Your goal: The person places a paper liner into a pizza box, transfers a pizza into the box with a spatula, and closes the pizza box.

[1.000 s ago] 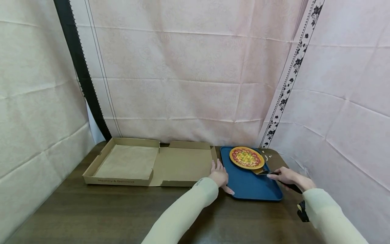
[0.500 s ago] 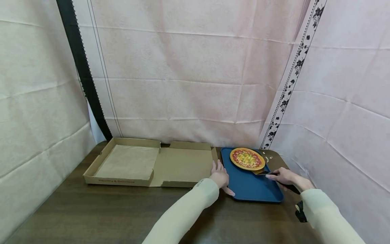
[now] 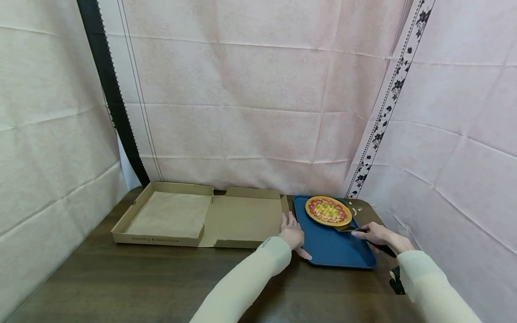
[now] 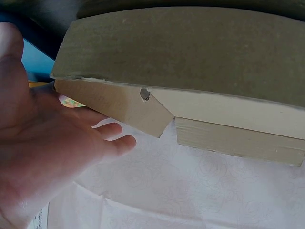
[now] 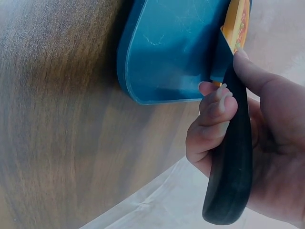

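A toy-like pizza (image 3: 328, 211) with a yellow crust sits toward the back of a blue tray (image 3: 339, 251). My right hand (image 3: 377, 234) grips the black handle of a pizza server (image 5: 233, 157), its thumb pointing along the handle toward the blade. In the head view the blade reaches under the pizza's front right edge. At the tray's left edge is my left hand (image 3: 291, 235), its fingers extended and spread and its thumb at the rim. The left wrist view shows this hand (image 4: 62, 138) beside the cardboard lid, palm visible.
An open cardboard pizza box (image 3: 161, 241) lies left of the tray, a paper sheet (image 3: 169, 215) in its base and its lid (image 3: 246, 220) flat toward the tray. Small pale scraps (image 3: 354, 210) lie behind the tray. Cloth curtains (image 3: 242, 89) surround the wooden table (image 3: 161, 287).
The right hand and server have shifted very slightly left, toward the pizza. The left hand keeps its place at the tray edge. The head view has moved a little.
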{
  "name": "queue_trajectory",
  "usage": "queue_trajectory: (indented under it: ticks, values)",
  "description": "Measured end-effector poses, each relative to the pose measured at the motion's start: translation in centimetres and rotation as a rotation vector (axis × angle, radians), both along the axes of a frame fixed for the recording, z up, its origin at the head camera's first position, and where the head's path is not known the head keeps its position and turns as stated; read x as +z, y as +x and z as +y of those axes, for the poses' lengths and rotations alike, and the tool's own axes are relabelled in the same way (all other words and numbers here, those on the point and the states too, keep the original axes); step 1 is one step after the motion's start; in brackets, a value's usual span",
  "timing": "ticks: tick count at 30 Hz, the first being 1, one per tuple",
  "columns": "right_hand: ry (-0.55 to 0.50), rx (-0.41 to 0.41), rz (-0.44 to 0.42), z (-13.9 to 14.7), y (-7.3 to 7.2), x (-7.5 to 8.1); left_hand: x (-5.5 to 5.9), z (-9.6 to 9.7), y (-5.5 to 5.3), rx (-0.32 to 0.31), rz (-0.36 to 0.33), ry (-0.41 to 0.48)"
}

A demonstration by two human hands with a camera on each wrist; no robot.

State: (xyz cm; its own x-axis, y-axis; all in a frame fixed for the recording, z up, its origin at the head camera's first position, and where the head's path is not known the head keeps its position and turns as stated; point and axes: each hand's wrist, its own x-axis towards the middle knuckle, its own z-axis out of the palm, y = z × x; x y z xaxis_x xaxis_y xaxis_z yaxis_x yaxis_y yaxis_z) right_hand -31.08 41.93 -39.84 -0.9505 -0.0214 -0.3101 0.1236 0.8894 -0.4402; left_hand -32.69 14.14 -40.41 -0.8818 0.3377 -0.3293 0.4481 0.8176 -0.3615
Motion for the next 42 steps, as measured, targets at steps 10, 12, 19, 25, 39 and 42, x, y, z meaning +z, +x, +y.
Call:
queue_trajectory:
  ticks: [10, 12, 19, 25, 39, 42]
  values:
    - [-0.02, -0.008, 0.009, -0.4, 0.1, 0.0, 0.0, 0.0, 0.1, 0.006, -0.002, 0.003]
    - [-0.02, -0.011, 0.008, -0.4, 0.1, 0.0, 0.0, 0.0, 0.1, 0.003, 0.0, 0.005]
    - [-0.014, -0.028, 0.006, -0.5, -0.1, -0.2, 0.1, 0.0, 0.1, -0.011, 0.003, 0.008]
    - [-0.017, -0.034, 0.004, -0.5, -0.3, -0.2, 0.2, -0.1, 0.2, -0.01, 0.0, 0.01]
    - [-0.024, -0.045, 0.009, -1.0, -0.9, -0.5, 0.1, 0.0, 0.1, -0.01, -0.005, 0.008]
    - [-0.025, -0.061, 0.008, -1.0, -1.0, -0.5, 0.2, 0.1, 0.0, -0.015, -0.006, 0.003]
